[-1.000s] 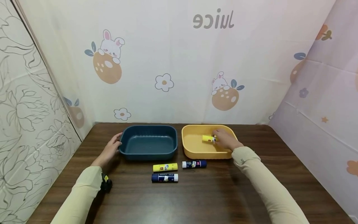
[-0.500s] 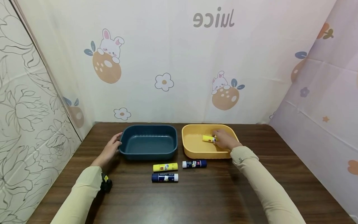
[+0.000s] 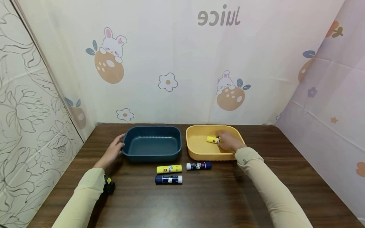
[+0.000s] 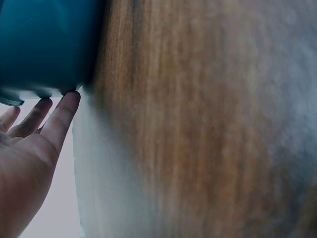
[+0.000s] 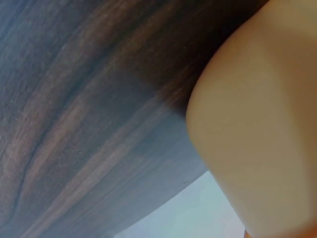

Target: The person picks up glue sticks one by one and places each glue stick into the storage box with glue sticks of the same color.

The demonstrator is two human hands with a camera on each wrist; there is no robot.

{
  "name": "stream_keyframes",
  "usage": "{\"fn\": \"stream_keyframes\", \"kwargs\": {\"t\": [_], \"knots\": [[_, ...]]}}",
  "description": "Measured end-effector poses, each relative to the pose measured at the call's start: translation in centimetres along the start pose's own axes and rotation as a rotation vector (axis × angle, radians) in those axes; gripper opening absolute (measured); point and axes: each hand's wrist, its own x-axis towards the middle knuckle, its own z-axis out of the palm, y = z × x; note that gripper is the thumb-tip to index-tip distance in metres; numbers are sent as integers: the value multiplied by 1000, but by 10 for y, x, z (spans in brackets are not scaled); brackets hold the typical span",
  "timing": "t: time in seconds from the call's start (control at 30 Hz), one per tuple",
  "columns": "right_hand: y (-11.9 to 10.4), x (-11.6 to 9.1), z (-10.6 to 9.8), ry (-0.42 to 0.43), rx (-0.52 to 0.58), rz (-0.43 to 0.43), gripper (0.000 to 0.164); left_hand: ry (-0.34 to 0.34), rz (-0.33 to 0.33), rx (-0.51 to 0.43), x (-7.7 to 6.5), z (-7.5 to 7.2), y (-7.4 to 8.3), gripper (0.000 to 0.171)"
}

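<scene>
In the head view my right hand (image 3: pixel 228 141) reaches inside the yellow tray (image 3: pixel 209 156), pinching the right end of a yellow glue stick (image 3: pixel 212 139) low over the tray's floor. Its fingers cover that end of the stick. At the left end of the dark blue tray (image 3: pixel 152 157) is my left hand (image 3: pixel 114 149); the left wrist view shows its fairly straight fingers (image 4: pixel 62 116) touching the tray's outer wall (image 4: pixel 44 49). The right wrist view has the yellow tray's outer wall (image 5: pixel 252 119) but not the right hand's fingers.
Before the trays lie a yellow glue stick (image 3: pixel 169 168), a navy glue stick with a white cap (image 3: pixel 168 180) and another navy one (image 3: pixel 199 165) on the brown wooden table (image 3: pixel 182 205). Patterned cloth (image 3: pixel 142 57) hangs right behind the trays.
The yellow glue stick in my right hand has tilted a little, its gripped end lower. My left hand stays at the blue tray. The head view has shifted slightly.
</scene>
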Motion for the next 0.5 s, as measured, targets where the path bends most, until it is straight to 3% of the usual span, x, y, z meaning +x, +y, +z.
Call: {"fn": "stream_keyframes", "kwargs": {"t": [0.3, 0.5], "knots": [[6, -5, -4, 52, 25, -9, 30, -1, 18, -8, 1, 1, 0, 55], [0, -12, -14, 135, -65, -101, 28, 4, 4, 4, 0, 1, 1, 56]]}}
